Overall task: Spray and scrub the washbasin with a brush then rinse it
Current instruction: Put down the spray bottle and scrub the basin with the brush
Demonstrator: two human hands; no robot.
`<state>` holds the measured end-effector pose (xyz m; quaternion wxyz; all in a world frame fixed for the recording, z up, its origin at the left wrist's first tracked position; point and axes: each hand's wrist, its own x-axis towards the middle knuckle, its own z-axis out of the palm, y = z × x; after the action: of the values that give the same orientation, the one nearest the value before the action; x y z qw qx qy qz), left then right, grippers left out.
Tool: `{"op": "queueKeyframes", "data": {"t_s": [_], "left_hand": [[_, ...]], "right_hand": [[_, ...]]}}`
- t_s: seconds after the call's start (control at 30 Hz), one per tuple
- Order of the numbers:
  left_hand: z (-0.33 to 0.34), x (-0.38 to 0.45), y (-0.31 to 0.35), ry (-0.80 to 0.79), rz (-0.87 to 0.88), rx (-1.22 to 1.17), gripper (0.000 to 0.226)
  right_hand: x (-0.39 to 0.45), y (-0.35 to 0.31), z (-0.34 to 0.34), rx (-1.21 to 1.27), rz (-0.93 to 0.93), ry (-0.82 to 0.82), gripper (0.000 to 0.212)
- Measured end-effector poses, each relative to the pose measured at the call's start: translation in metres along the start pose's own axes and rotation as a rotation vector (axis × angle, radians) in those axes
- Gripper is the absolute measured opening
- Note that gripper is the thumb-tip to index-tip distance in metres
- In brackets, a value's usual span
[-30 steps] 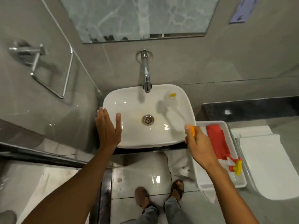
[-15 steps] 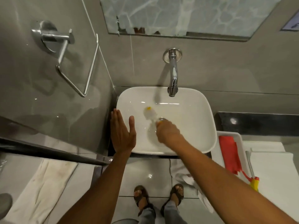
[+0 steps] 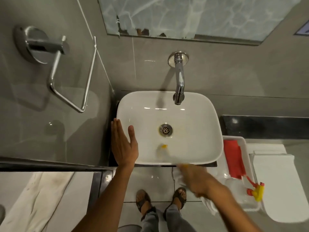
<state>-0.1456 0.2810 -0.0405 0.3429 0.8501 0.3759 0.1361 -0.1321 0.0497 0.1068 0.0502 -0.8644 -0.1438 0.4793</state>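
The white washbasin (image 3: 197,128) sits below a chrome wall tap (image 3: 179,81), with a metal drain (image 3: 165,130) at its centre. My left hand (image 3: 123,146) lies flat and open on the basin's left front rim. My right hand (image 3: 192,176), blurred by motion, is at the front edge of the basin and grips the handle of a brush. The brush (image 3: 163,149) is a blurred streak with a yellow tip, low against the front inner wall of the bowl.
A white tray (image 3: 242,203) to the right holds a red spray bottle (image 3: 234,158) with a yellow trigger (image 3: 258,192). A white toilet (image 3: 280,186) stands at far right, a chrome towel ring (image 3: 71,77) on the left wall, a glass partition edge (image 3: 50,164) at left. My sandalled feet (image 3: 160,198) stand below.
My right hand has pulled back from the middle of the bowl to its front edge, dragging the brush head toward the front wall. The left hand stays on the rim.
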Motion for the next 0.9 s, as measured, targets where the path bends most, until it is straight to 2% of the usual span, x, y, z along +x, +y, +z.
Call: {"op": "queueKeyframes", "data": {"t_s": [0.07, 0.17, 0.23, 0.33, 0.4, 0.47, 0.53, 0.6, 0.73, 0.9], "left_hand": [[-0.001, 0.000, 0.002, -0.010, -0.005, -0.006, 0.096], [-0.003, 0.000, 0.005, -0.014, -0.010, 0.001, 0.098], [-0.004, 0.000, 0.005, -0.019, -0.001, 0.003, 0.098], [-0.003, 0.000, 0.004, -0.022, -0.003, 0.013, 0.098], [-0.002, 0.000, 0.003, -0.021, -0.006, 0.016, 0.095], [-0.001, 0.000, 0.002, -0.022, -0.003, 0.016, 0.094], [-0.001, 0.000, 0.000, -0.030, -0.007, 0.018, 0.094], [0.000, 0.000, 0.000, -0.037, -0.013, 0.022, 0.094], [-0.001, -0.001, 0.001, -0.041, -0.008, 0.024, 0.097], [-0.002, -0.001, 0.001, -0.037, -0.004, 0.016, 0.098]], "right_hand": [[0.024, -0.051, 0.005, 0.043, -0.031, -0.015, 0.035], [0.074, -0.109, -0.001, 0.243, 0.059, 0.178, 0.022], [0.104, -0.114, -0.019, 0.372, 0.124, 0.323, 0.037], [0.129, -0.068, -0.046, 0.348, 0.219, 0.481, 0.045], [0.121, -0.021, -0.059, 0.310, 0.300, 0.455, 0.042], [0.093, 0.020, -0.057, 0.139, 0.359, 0.311, 0.040], [0.058, 0.040, -0.040, -0.031, 0.317, 0.168, 0.040], [0.034, 0.032, -0.015, 0.010, 0.242, 0.091, 0.037], [0.036, -0.017, 0.012, 0.166, 0.180, 0.092, 0.037], [0.076, -0.020, -0.016, 0.331, 0.336, 0.312, 0.056]]}}
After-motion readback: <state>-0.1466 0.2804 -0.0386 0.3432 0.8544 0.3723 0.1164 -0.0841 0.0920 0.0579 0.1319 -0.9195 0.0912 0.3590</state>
